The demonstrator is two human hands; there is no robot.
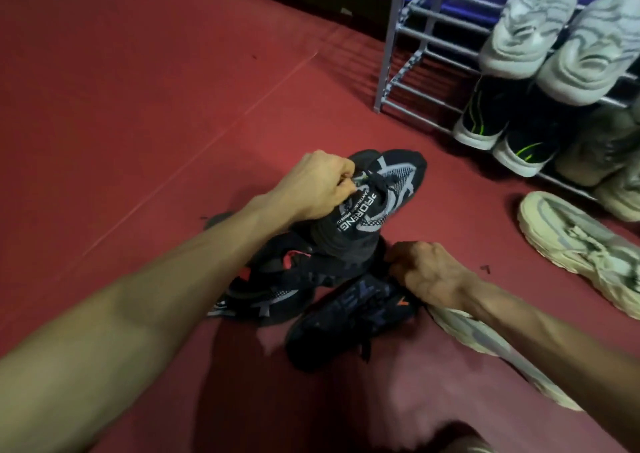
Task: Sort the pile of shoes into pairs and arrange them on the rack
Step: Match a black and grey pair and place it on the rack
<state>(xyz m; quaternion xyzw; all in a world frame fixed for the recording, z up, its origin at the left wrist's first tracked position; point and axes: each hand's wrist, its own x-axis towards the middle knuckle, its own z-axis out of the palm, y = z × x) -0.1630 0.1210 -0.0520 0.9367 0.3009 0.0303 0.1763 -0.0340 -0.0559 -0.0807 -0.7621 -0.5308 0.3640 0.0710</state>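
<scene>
the rack [408,43] already carries pale and black pairs side by side, toes out, its left part bare for more. the remaining pile [311,289] sits on the red floor. left hand [311,189] is clamped on a black-and-grey sneaker [377,196], lifted clear, probably for matching; right hand [426,272] is closed on a dark shoe [353,321] below.

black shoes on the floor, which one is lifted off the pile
The black shoe with grey stripes, held by the left hand; the other black shoes lie on the red floor.
</scene>
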